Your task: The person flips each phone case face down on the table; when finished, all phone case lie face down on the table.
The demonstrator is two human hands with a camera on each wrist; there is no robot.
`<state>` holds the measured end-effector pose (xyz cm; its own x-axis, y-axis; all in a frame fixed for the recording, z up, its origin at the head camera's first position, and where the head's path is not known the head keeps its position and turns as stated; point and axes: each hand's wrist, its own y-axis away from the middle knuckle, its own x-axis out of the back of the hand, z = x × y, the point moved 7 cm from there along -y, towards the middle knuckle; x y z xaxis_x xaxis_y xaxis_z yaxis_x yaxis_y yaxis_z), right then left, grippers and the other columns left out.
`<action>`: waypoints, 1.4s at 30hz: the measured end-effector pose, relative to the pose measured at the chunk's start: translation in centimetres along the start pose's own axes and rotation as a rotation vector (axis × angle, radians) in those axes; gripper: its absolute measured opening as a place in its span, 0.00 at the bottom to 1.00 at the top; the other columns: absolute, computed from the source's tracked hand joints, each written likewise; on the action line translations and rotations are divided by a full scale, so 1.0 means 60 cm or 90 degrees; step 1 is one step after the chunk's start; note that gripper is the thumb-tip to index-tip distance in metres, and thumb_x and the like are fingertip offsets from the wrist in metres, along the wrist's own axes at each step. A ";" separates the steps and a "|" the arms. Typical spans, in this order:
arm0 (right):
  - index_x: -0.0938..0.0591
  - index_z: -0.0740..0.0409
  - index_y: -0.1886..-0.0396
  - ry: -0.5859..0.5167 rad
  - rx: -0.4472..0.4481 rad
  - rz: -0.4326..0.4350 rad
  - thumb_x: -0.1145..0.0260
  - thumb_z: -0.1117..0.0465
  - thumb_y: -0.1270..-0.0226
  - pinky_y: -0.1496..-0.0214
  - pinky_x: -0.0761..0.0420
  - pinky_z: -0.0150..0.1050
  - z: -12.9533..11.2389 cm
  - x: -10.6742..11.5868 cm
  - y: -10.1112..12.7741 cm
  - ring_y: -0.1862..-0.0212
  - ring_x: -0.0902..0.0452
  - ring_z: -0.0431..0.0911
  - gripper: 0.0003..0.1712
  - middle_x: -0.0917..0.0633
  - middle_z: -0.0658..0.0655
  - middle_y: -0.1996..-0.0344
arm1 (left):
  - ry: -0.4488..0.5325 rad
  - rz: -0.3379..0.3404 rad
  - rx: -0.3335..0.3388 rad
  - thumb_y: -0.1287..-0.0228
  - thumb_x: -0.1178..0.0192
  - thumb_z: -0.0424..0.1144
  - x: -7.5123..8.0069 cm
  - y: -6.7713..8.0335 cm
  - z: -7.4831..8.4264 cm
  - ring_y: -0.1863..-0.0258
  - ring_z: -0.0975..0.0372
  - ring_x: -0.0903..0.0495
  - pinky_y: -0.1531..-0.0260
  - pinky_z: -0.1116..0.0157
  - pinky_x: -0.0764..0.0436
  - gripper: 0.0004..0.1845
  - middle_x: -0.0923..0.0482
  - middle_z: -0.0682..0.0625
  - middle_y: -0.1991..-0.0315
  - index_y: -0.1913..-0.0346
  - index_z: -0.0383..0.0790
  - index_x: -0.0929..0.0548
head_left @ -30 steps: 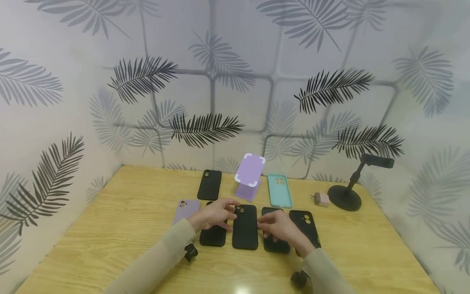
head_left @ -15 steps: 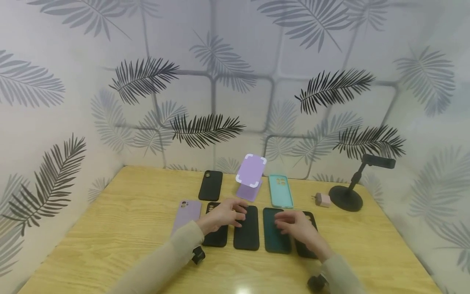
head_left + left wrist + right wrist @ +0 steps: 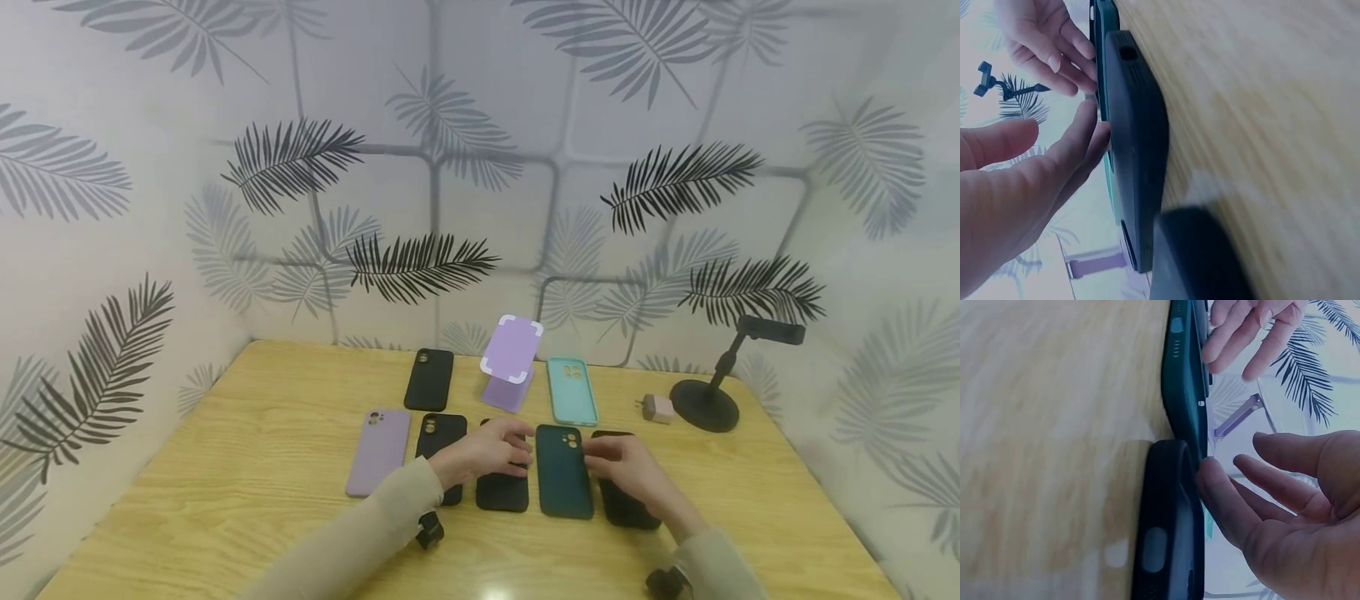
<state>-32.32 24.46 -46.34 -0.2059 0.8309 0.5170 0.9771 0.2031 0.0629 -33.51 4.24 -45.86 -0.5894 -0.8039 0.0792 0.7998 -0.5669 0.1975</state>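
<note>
Wood desk (image 3: 225, 475), wall behind with leaf-print wallpaper (image 3: 480, 108). Near row has five phone cases, backs up. Leftmost is a lilac phone case (image 3: 378, 454), lying slightly angled, camera cutouts at far end. Far black phone case (image 3: 429, 381) sits beyond it, toward the wall. Next in near row: second black phone case (image 3: 446, 432), partly covered by the left forearm in its pale sleeve (image 3: 352, 533). Left hand (image 3: 486, 452) is over the middle black phone case (image 3: 502, 494), hiding part of it; fingers loosely bent, thumb apart, grips nothing. Fingertip contact unclear. Lilac phone stand (image 3: 512, 348) is on the far side behind the left hand, plate tilted, white corners. Dark green phone case (image 3: 564, 479) lies flat between the two hands, camera cutouts at far right corner. Turquoise phone case (image 3: 573, 392) is on the far side beyond it. Right hand (image 3: 633, 471) is over the far part of the rightmost black phone case (image 3: 628, 510), fingertips by the green case's right edge; fingers slightly bent, grips nothing, contact can't be told. Farther right: pink plug adapter (image 3: 658, 408), then black phone holder (image 3: 705, 406) on a round base, just beside it.
</note>
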 end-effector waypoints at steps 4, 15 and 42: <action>0.22 0.74 0.43 -0.016 -0.011 -0.024 0.39 0.65 0.29 0.47 0.15 0.46 -0.004 -0.007 0.001 0.48 0.17 0.57 0.20 0.22 0.73 0.42 | 0.012 -0.018 0.003 0.31 0.48 0.25 -0.012 -0.002 0.001 0.42 0.41 0.24 0.45 0.53 0.18 0.26 0.33 0.29 0.36 0.30 0.31 0.34; 0.23 0.78 0.44 -0.030 -0.009 -0.030 0.40 0.66 0.29 0.48 0.15 0.47 -0.014 -0.015 0.004 0.48 0.18 0.61 0.20 0.23 0.76 0.42 | 0.126 -0.006 0.014 0.33 0.48 0.23 -0.021 -0.011 0.002 0.53 0.48 0.21 0.44 0.51 0.19 0.31 0.30 0.36 0.48 0.27 0.32 0.40; 0.26 0.72 0.38 -0.058 -0.019 -0.055 0.37 0.55 0.29 0.44 0.16 0.46 -0.012 -0.028 0.005 0.45 0.19 0.57 0.29 0.23 0.72 0.40 | 0.156 0.092 0.009 0.33 0.43 0.26 -0.011 -0.032 -0.005 0.46 0.51 0.23 0.52 0.55 0.16 0.32 0.31 0.31 0.37 0.27 0.33 0.39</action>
<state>-31.64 22.76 -46.60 -0.2913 0.8550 0.4291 0.9566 0.2608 0.1297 -34.60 5.82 -46.60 -0.4225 -0.8970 -0.1301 0.8711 -0.4415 0.2149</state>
